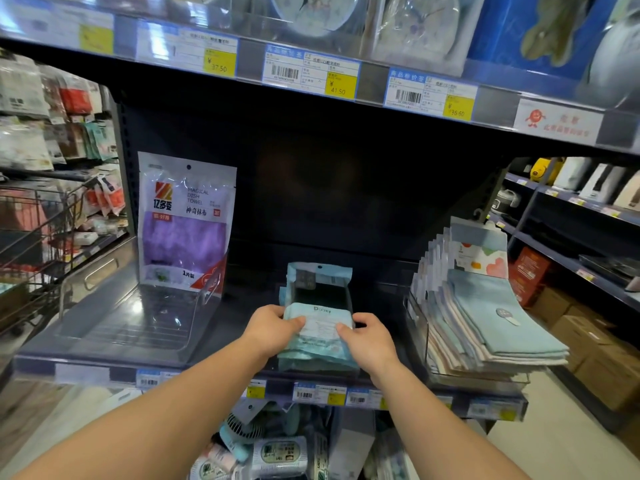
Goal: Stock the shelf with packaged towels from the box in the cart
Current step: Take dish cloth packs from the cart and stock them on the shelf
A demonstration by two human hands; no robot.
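At centre frame, our left hand [273, 325] and right hand [369, 336] grip a towel pack [320, 332], setting it on the shelf [242, 306]; next we judge: release, fetch another.

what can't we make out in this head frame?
- Head view: box in the cart isn't identifiable; wire shopping cart is cut by the left edge.
- Lower light-blue towel packs: count hidden by left hand, right hand and top pack.
- Yellow price labels: small print blurred.
- Shelf back: dark.
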